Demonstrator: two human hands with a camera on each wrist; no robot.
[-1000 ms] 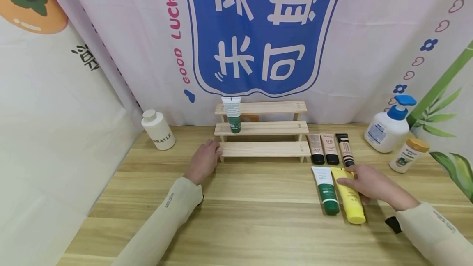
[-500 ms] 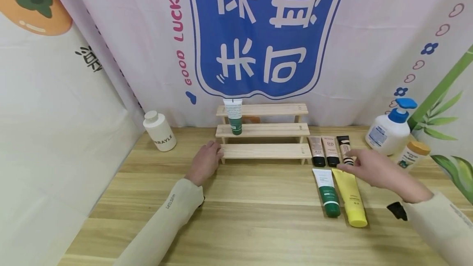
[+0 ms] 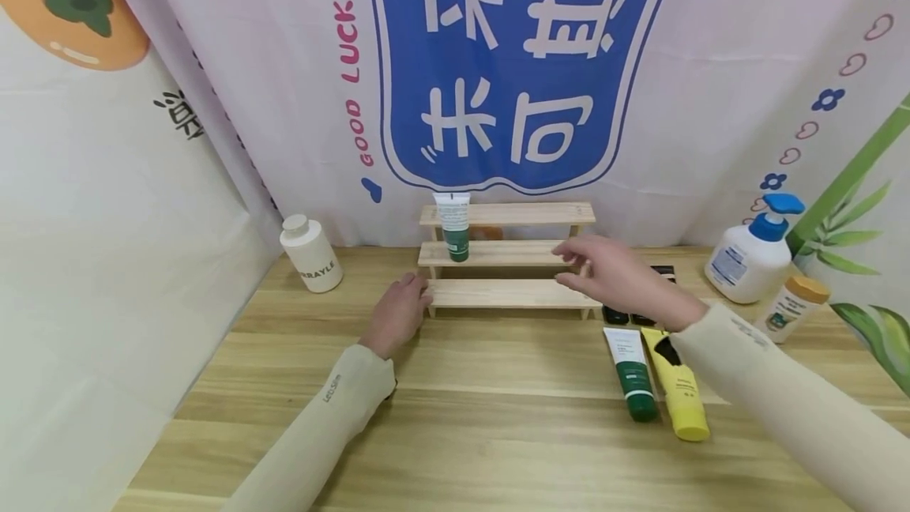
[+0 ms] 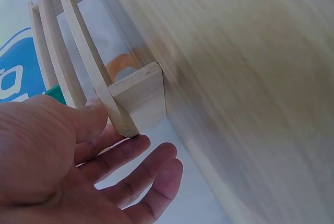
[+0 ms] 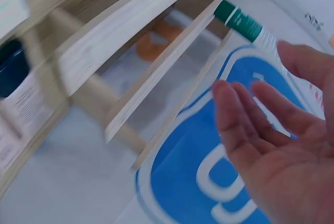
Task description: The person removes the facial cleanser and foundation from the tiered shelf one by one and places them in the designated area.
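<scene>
A three-step wooden display rack (image 3: 512, 293) stands against the back cloth. My left hand (image 3: 395, 313) pinches the left end of its lowest step, thumb and index finger at the board's corner in the left wrist view (image 4: 125, 125). On the middle step, toward the left, a white-and-green squeeze tube (image 3: 455, 227) stands cap down. My right hand (image 3: 614, 275) hovers over the rack's right end, holding nothing, its fingers loosely bent. A second white-and-green tube (image 3: 631, 374) and a yellow tube (image 3: 684, 401) lie on the table; my right sleeve partly covers the yellow one.
Small cosmetic tubes (image 3: 615, 315) lie right of the rack, mostly hidden under my right hand. A white bottle (image 3: 311, 254) stands at the left. At the right are a blue-topped pump bottle (image 3: 746, 259) and an orange-capped bottle (image 3: 791, 309).
My right hand has left the yellow tube, passed over the small tubes and moved left to the rack, carrying nothing. My left hand keeps its grip on the rack.
</scene>
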